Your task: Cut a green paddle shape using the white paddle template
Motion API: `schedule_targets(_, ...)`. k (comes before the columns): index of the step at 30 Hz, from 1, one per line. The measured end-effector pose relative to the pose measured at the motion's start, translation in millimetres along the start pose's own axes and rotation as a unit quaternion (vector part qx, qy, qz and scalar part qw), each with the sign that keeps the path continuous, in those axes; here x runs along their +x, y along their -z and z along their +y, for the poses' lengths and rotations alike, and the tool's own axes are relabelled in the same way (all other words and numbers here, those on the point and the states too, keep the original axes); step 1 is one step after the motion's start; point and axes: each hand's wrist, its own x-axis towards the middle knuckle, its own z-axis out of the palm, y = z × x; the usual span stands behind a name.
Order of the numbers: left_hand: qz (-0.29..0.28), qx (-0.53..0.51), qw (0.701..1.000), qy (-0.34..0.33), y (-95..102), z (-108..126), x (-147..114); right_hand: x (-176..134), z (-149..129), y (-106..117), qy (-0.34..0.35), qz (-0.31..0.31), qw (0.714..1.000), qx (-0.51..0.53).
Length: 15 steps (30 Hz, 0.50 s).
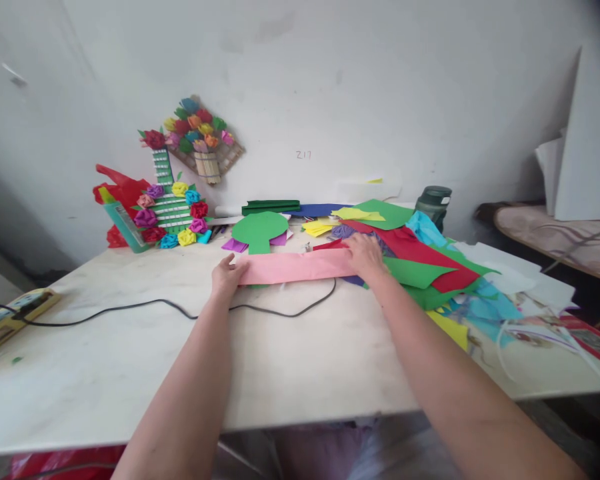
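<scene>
A long pink paper strip (295, 267) stretches sideways in front of me. My left hand (227, 275) pinches its left end, and my right hand (366, 257) grips the right end, fingers over the top edge. Behind the strip is a green paper cutout (260, 230) with a rounded top and a narrow stem, its lower part mostly hidden by the strip. Purple paper (235, 245) sticks out from under the cutout. By my right hand lie sheets of green paper (415, 272) and red paper (405, 248).
A black cable (165, 301) crosses the table from a power strip (17, 320) at left. Paper-flower decorations (173, 210) and a glue bottle (126, 223) stand at back left. A dark bottle (433, 205) and scattered paper (510, 267) occupy the right.
</scene>
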Motion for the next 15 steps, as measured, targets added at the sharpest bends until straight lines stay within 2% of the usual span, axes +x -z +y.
schedule_targets(4, 0.01, -0.012, 1.0, -0.012, -0.8, -0.9, 1.8, -5.9, -48.0, 4.9, 0.17, 0.024, 0.982, 0.077)
schedule_targets(7, 0.006, -0.046, 0.999, -0.014, -1.7, -2.0, 2.4, -13.1, -75.9, -4.0, 0.265, -0.012, 0.959, 0.099)
schedule_targets(10, -0.012, -0.101, 0.995, -0.004, -1.5, -2.6, 3.0, -17.5, -87.4, -17.9, 0.296, -0.053, 0.948, 0.102)
schedule_targets(15, -0.037, -0.204, 0.978, 0.03, -0.3, -1.7, 5.6, -19.4, -87.5, -26.8, 0.287, -0.075, 0.95, 0.098)
